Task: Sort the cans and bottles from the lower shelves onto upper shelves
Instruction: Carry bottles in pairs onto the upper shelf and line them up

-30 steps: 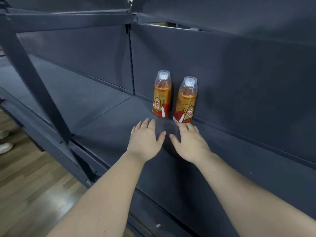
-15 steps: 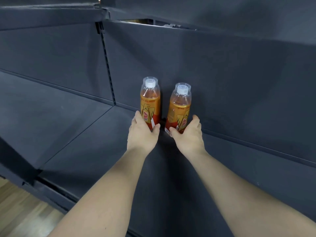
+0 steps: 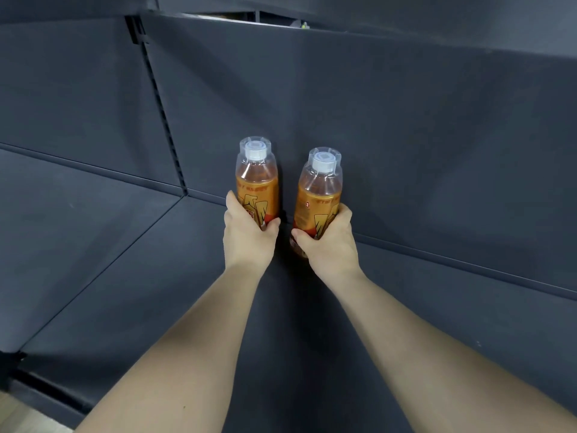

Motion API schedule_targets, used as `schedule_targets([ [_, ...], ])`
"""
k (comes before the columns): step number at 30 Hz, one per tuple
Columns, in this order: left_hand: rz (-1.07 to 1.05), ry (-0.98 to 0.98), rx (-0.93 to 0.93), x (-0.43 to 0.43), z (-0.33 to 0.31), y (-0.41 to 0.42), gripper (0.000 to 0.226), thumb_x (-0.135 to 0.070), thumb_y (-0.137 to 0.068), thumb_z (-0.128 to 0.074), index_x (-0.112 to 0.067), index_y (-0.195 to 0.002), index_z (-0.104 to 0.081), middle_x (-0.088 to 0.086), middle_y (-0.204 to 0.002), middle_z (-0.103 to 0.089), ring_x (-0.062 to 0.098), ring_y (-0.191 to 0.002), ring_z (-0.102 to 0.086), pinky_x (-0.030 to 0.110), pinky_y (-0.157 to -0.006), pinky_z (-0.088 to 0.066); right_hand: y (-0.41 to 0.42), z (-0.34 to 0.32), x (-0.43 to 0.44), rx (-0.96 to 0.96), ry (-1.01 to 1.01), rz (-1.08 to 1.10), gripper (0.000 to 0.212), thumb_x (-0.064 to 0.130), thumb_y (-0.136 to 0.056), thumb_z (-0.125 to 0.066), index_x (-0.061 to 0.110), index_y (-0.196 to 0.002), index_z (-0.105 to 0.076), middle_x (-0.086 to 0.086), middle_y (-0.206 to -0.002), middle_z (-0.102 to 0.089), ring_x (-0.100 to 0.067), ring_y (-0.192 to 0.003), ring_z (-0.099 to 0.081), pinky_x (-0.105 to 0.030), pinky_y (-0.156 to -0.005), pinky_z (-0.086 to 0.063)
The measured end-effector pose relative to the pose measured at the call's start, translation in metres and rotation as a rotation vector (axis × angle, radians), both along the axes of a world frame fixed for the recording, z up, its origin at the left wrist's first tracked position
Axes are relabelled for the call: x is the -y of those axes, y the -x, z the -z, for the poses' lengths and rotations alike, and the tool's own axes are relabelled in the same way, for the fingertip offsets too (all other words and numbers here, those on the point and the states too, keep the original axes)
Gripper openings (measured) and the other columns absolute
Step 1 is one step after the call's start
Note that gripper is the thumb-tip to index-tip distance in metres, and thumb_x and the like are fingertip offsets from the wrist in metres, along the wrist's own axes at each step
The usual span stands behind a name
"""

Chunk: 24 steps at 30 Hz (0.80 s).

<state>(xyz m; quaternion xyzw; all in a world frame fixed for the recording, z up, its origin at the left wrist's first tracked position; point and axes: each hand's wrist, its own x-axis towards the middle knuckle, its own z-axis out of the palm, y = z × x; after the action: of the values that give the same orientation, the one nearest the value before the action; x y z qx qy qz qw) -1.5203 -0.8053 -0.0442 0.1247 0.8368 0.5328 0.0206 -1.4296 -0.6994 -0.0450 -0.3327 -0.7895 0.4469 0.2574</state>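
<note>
Two clear bottles of orange drink with white caps and orange-red labels stand upright side by side near the back panel of a dark grey shelf (image 3: 156, 276). My left hand (image 3: 248, 235) grips the lower part of the left bottle (image 3: 257, 182), thumb on its right side. My right hand (image 3: 327, 242) grips the lower part of the right bottle (image 3: 318, 195), thumb on its left side. Both bottle bases are hidden behind my hands.
The shelf's back panel (image 3: 406, 135) rises just behind the bottles. A slotted upright (image 3: 160, 114) divides it from the neighbouring bay at the left. The underside of a higher shelf (image 3: 406, 23) runs across the top. Wooden floor (image 3: 18, 417) shows at the bottom left.
Both hands reached forward from the shelf surface to the bottles and closed round their lower parts. The view moved closer to the shelf.
</note>
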Motion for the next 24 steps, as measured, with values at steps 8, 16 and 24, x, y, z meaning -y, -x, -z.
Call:
schedule_targets([
  [8, -0.035, 0.058, -0.041, -0.004, -0.003, -0.002, 0.079, -0.030, -0.085, -0.078, -0.016, -0.145, -0.029, 0.009, -0.136, -0.043, 0.029, -0.123, -0.050, 0.046, -0.102, -0.049, 0.001, 0.001, 0.001, 0.004, -0.036, 0.030, 0.075, 0.037, -0.079, -0.081, 0.022, -0.135, -0.034, 0.004, -0.123, -0.049, -0.015, -0.113, -0.053, -0.037, -0.091, -0.054],
  [16, -0.030, 0.106, -0.060, 0.009, -0.006, -0.021, 0.083, -0.038, -0.079, -0.081, -0.019, -0.141, -0.030, 0.007, -0.131, -0.044, 0.027, -0.120, -0.051, 0.048, -0.098, -0.052, -0.013, -0.006, 0.010, 0.037, -0.054, 0.087, 0.076, 0.044, -0.072, -0.084, 0.022, -0.127, -0.036, 0.001, -0.120, -0.050, -0.018, -0.110, -0.056, -0.041, -0.088, -0.056],
  [24, -0.021, 0.171, -0.100, 0.024, -0.009, -0.047, 0.083, -0.044, -0.077, -0.082, -0.017, -0.136, -0.031, 0.009, -0.128, -0.043, 0.027, -0.116, -0.053, 0.045, -0.093, -0.054, -0.041, -0.010, 0.022, 0.090, -0.129, 0.116, 0.089, 0.053, -0.069, -0.084, 0.022, -0.135, -0.034, 0.000, -0.125, -0.046, -0.020, -0.117, -0.051, -0.039, -0.089, -0.052],
])
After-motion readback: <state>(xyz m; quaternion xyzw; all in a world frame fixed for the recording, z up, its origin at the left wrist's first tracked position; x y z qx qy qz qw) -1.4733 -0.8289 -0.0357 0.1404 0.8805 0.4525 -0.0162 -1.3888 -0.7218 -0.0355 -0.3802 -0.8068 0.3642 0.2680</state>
